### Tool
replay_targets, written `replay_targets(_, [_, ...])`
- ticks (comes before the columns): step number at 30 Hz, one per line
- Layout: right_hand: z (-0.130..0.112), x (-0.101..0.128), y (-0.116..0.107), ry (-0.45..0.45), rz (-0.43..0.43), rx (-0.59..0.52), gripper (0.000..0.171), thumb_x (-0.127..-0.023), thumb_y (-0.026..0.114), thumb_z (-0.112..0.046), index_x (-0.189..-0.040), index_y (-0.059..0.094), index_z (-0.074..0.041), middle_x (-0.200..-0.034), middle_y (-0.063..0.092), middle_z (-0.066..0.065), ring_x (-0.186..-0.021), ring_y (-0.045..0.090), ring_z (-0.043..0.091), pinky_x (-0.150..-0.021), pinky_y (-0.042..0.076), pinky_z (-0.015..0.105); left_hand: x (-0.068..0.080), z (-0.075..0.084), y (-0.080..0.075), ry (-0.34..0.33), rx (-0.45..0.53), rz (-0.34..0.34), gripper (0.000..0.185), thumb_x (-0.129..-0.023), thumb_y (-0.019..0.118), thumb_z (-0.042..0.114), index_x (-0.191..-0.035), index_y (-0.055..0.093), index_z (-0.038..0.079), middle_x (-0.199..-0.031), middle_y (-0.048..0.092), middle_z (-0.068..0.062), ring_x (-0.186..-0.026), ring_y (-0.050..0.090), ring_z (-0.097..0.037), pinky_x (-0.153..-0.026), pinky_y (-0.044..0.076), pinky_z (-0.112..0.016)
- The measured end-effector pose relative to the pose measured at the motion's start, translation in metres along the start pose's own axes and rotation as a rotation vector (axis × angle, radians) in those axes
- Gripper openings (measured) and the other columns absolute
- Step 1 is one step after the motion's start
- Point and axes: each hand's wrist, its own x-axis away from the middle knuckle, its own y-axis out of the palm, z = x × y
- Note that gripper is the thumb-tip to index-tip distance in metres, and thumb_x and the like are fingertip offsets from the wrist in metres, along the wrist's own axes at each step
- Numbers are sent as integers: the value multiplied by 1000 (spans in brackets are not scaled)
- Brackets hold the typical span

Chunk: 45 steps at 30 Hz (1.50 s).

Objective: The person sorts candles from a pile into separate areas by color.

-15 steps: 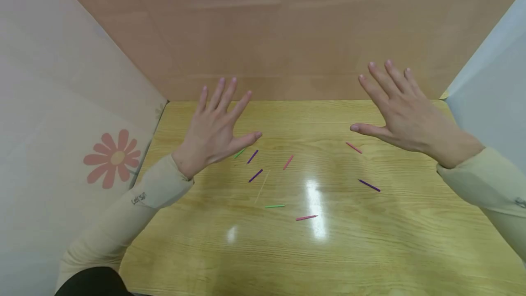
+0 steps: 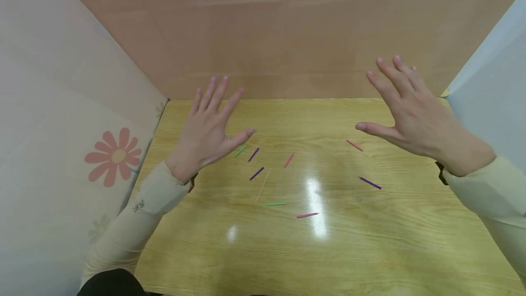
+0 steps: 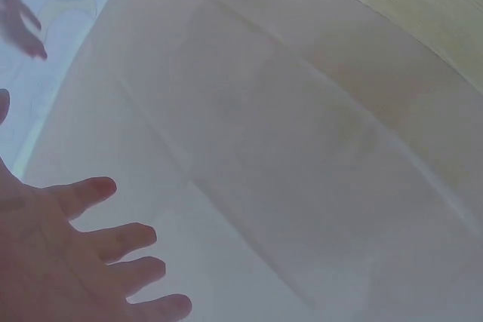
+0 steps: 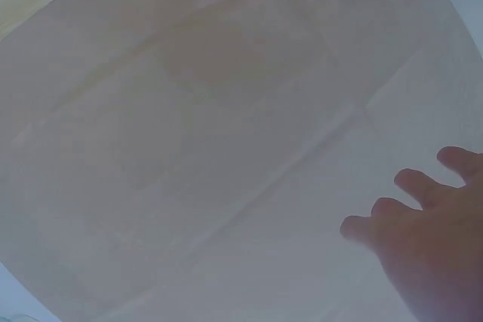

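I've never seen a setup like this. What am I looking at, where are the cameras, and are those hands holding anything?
No machine here: a person wears three cameras. The head view looks down at a yellow wooden table walled by pale panels. The left hand and right hand are raised above it, fingers spread, holding nothing. Thin coloured sticks lie scattered on the table: purple, pink, green and others. The two wrist cameras show only fingers against the panels.
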Motion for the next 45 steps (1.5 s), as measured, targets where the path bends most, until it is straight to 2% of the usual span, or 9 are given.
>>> replay_targets(8, [-3,18,12,62,183,-178,78,-95,46,-59,-130,47,11,-132,44,35,-137,30,51,-117,19,54,24,-12,21,-92,161,68,73,-92,49,58,-149,35,14,-161,17,-13,-151,5,-30,-119,11,-56])
replay_targets(15, [-7,42,28,256,357,-338,77,-90,53,-60,-113,58,14,-115,54,32,-130,44,31,-111,27,30,51,-20,55,-219,484,246,50,-92,63,26,-133,51,-1,-139,46,-20,-134,37,-38,-107,31,-56])
replay_targets(19, [-8,58,37,346,390,-407,64,-92,60,-47,-110,60,14,-116,60,1,-120,45,5,-102,31,19,66,-19,77,-339,630,290,37,-91,66,17,-122,59,0,-119,56,-18,-113,49,-31,-95,40,-49])
replay_targets(22, [-8,73,45,423,396,-508,38,-93,63,-16,-108,58,18,-117,54,-17,-112,47,-1,-97,36,15,77,-16,95,-442,727,238,33,-90,67,16,-119,62,2,-113,58,-14,-102,54,-25,-88,46,-43])
replay_targets(27, [-8,99,60,584,476,-829,19,-87,53,16,-105,55,20,-107,62,-5,-102,57,7,-89,44,15,89,-11,123,-536,840,96,29,-88,70,15,-113,64,2,-102,62,-14,-88,57,-18,-76,50,-25])
replay_targets(31, [-8,121,70,808,582,-998,16,-89,54,12,-100,64,6,-100,62,2,-92,61,8,-81,48,13,94,-9,143,-566,864,13,26,-87,71,16,-107,66,0,-96,64,-13,-84,56,-15,-73,48,-20])
replay_targets(34, [-9,134,76,1015,583,-985,11,-90,60,4,-95,67,-3,-96,62,0,-88,59,8,-77,48,11,96,-7,154,-595,862,-46,20,-86,72,15,-101,69,2,-94,65,-12,-82,57,-17,-73,48,-23])
replay_targets(41, [-13,164,87,1241,392,-979,5,-92,64,-12,-96,67,-12,-96,63,-13,-85,56,3,-78,42,9,98,-5,169,-715,874,-155,16,-84,74,15,-94,70,4,-100,67,-12,-86,60,-19,-78,47,-26])
replay_targets(45, [-13,176,90,1285,222,-880,9,-93,63,-19,-101,66,-14,-95,60,-21,-90,51,0,-74,38,11,99,-4,175,-690,831,-191,20,-82,75,15,-99,71,5,-109,63,-14,-100,56,-27,-88,44,-37])
